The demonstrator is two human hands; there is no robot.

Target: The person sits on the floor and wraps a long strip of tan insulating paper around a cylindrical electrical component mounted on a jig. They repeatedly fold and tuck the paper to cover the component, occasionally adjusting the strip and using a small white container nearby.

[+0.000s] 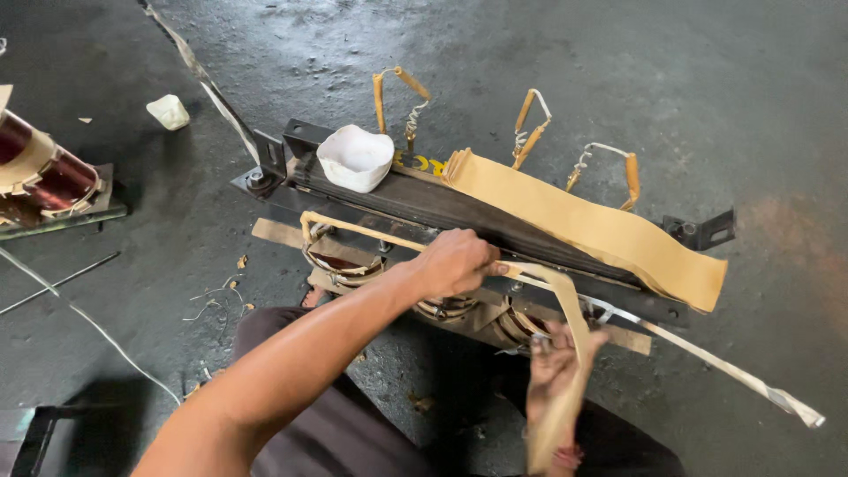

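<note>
The dark concrete floor (548, 53) fills most of my view. On it, right in front of my knees, lies the transformer core (424, 201), a long black laminated block clamped in steel brackets, with copper-wound coils (340, 262) under its near side. A wide strip of tan insulating paper (583, 225) is draped along its top toward the right end. A white plastic bowl (355, 157) sits on the core's left end, and three sleeved wire leads (530, 124) stand up behind it. Off to the left is another copper coil assembly (49, 181).

My left hand (455, 262) is closed, pinching a narrow paper tape (565, 305) against the core's near edge. My right hand (558, 367), blurred, grips that tape lower down, fingers wrapped around it.
</note>
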